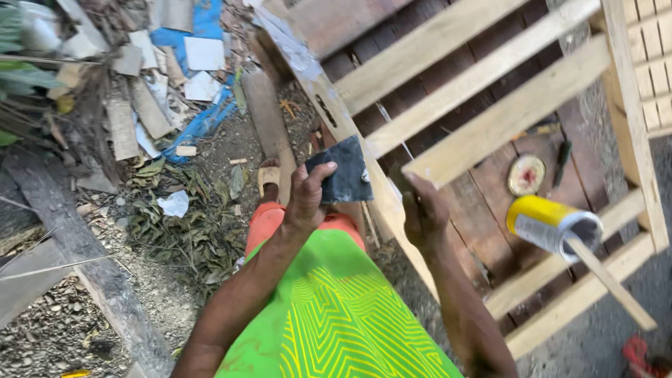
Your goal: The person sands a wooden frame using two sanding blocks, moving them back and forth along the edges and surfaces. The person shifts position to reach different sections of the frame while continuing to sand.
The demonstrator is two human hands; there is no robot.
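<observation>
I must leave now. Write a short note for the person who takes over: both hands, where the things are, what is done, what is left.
Left hand: holds a dark abrasive sheet, lifted beside the wooden frame.
Right hand: grips a frame slat from below.
Yellow can with a stick in it sits on a lower slat; its round lid lies on the boards behind.
Done: cannot tell how far the wood is rubbed.
Left: sheet is not on the wood now.

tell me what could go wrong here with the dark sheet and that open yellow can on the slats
The open yellow tin can, a flat wooden stick in its mouth, lies tilted on the pale wooden slatted frame; a jolt could roll it off and spill it. The right hand grips a frame edge and may catch splinters. The left hand pinches the dark square abrasive sheet by one side, so it might slip.
</observation>
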